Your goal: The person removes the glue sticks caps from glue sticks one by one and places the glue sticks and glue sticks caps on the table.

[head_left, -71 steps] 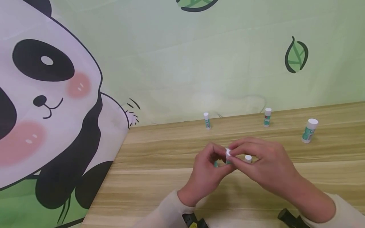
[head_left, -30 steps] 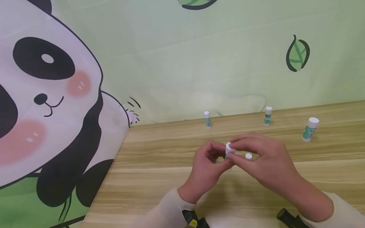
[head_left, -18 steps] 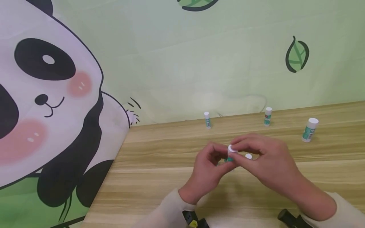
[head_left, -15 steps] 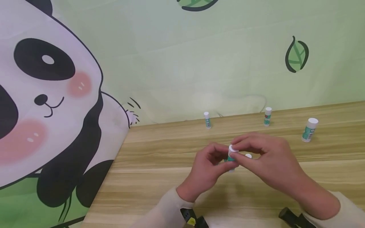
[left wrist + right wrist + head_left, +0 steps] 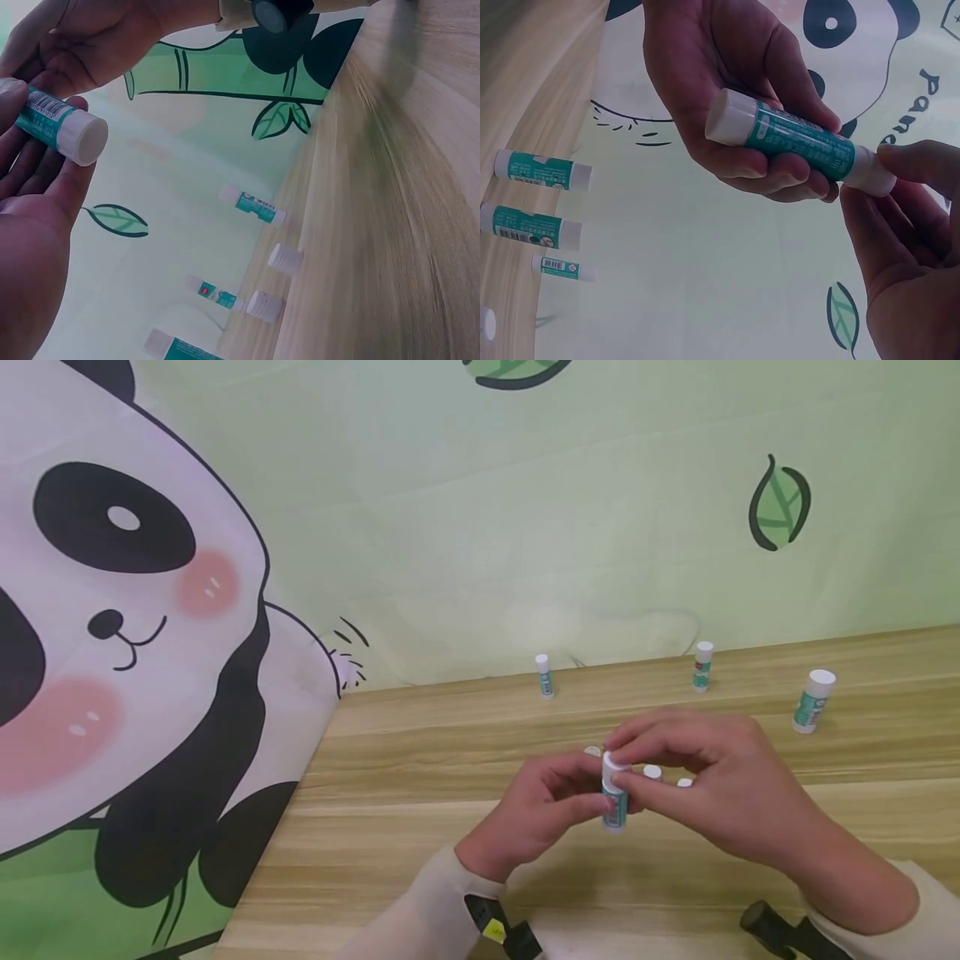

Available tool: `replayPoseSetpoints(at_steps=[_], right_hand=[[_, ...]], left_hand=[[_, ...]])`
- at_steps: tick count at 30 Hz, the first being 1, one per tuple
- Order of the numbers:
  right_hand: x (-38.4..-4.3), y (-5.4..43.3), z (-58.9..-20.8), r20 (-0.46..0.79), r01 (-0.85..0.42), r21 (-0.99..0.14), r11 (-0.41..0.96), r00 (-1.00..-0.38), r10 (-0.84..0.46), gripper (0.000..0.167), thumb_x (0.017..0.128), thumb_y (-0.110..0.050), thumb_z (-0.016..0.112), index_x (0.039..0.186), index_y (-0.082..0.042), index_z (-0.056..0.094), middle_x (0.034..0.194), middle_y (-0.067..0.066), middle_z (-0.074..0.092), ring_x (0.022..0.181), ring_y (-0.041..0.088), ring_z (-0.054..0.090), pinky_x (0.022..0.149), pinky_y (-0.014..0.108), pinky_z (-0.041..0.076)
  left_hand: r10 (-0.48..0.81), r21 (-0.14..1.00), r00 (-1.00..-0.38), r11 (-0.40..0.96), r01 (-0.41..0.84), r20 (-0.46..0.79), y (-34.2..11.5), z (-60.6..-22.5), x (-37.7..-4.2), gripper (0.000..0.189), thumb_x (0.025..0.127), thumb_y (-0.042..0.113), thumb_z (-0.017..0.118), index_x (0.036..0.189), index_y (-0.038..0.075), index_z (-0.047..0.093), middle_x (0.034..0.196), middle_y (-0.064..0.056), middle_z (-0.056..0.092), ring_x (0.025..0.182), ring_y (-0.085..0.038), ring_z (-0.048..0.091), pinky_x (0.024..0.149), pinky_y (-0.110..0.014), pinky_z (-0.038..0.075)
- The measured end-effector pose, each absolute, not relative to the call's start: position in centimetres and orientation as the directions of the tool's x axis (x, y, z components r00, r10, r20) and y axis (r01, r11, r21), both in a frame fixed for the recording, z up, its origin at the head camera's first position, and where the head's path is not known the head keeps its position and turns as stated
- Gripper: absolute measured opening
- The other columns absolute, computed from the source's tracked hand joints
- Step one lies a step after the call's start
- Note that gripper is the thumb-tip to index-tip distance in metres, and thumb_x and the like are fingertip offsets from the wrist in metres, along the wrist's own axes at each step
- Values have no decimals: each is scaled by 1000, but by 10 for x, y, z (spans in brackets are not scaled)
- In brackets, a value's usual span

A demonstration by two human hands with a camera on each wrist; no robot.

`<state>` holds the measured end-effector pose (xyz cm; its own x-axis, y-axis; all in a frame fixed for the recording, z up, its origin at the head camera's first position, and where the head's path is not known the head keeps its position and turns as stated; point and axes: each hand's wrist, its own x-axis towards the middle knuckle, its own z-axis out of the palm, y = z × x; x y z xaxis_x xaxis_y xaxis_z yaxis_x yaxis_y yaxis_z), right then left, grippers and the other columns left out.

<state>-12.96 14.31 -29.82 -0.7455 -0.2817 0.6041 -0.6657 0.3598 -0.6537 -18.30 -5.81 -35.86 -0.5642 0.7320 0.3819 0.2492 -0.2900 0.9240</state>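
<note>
Held between both hands is a glue stick (image 5: 615, 802) with a white cap and teal label. My left hand (image 5: 536, 814) grips its body with the thumb in front. My right hand (image 5: 720, 785) pinches the white cap from above. In the right wrist view the same glue stick (image 5: 799, 142) lies slanted across the fingers, its label and both white ends showing. In the left wrist view only the label and one white end of the glue stick (image 5: 67, 127) show. Behind the right fingers, a white cap (image 5: 652, 772) is partly hidden.
Along the table's back stand a small glue stick (image 5: 544, 677), a medium one (image 5: 702, 667) and a larger one (image 5: 813, 702). Two white caps (image 5: 286, 259) sit on the wooden table. Two more glue sticks (image 5: 544, 171) stand close to the hands, mostly hidden in the head view.
The left hand has moved a little left and down, the right hand slightly right. More of the held glue stick's body now shows, and a white top appears behind the left fingers.
</note>
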Motion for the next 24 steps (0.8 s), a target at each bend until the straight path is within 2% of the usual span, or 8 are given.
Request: replayPoseSetpoints(at_steps=[2, 4, 6, 9, 12, 18, 21, 24], right_hand=[[-130, 143, -298, 610, -673, -646, 359, -738, -288, 27, 75, -2, 81, 90, -24, 75, 98, -12, 71, 98, 1, 66, 77, 18, 57], [-130, 143, -298, 620, -686, -636, 355, -727, -294, 29, 74, -1, 82, 90, -24, 75, 98, -11, 72, 98, 2, 66, 76, 17, 57], [-131, 143, -298, 628, -694, -632, 345, -719, -297, 30, 73, 0, 82, 90, -24, 75, 98, -11, 72, 97, 2, 66, 76, 18, 58], [-132, 143, -298, 646, -715, -630, 303, -699, -306, 32, 72, 4, 81, 90, -21, 75, 97, -7, 73, 97, 3, 67, 75, 20, 58], [-133, 144, -297, 649, -715, -646, 268, -699, -300, 32, 70, 8, 81, 89, -18, 75, 95, -5, 73, 96, 5, 67, 74, 21, 59], [-134, 149, -299, 676, -718, -630, 296, -695, -246, 35, 65, 13, 81, 86, -14, 75, 95, -5, 72, 94, 3, 67, 73, 17, 57], [-136, 152, -299, 697, -733, -585, 347, -673, -247, 36, 65, 9, 83, 85, -20, 75, 94, -8, 72, 92, 1, 67, 72, 14, 56], [-138, 155, -301, 681, -715, -567, 410, -686, -255, 35, 66, 3, 85, 81, -26, 74, 92, -12, 71, 89, -2, 66, 71, 11, 55]], left_hand=[[740, 926, -557, -291, 238, 376, -59, -359, -183, 34, 97, 5, 56, 121, -17, 50, 116, -43, 53, 104, -9, 67, 94, -40, 55], [744, 932, -560, -285, 226, 364, -60, -359, -183, 35, 97, 6, 56, 122, -17, 50, 116, -43, 54, 108, -23, 68, 93, -39, 55], [746, 937, -566, -278, 214, 351, -60, -359, -183, 36, 97, 7, 58, 123, -17, 50, 117, -43, 54, 109, -28, 67, 93, -38, 55], [745, 944, -580, -252, 212, 329, -62, -360, -184, 35, 96, 8, 58, 123, -14, 51, 117, -42, 55, 109, -28, 67, 92, -37, 55], [732, 951, -608, -213, 222, 306, -64, -362, -187, 33, 95, 6, 59, 123, -10, 54, 116, -39, 57, 104, -9, 67, 92, -35, 55], [697, 954, -655, -163, 251, 291, -68, -365, -195, 30, 93, 2, 61, 121, -8, 58, 113, -37, 60, 100, -10, 67, 88, -32, 56], [697, 953, -654, -158, 259, 293, -73, -366, -198, 31, 93, 1, 61, 122, -8, 58, 111, -38, 60, 98, -12, 67, 87, -32, 56], [700, 954, -654, -150, 259, 287, -78, -365, -199, 32, 93, 2, 61, 124, -7, 57, 112, -39, 59, 98, -12, 67, 88, -33, 56]])
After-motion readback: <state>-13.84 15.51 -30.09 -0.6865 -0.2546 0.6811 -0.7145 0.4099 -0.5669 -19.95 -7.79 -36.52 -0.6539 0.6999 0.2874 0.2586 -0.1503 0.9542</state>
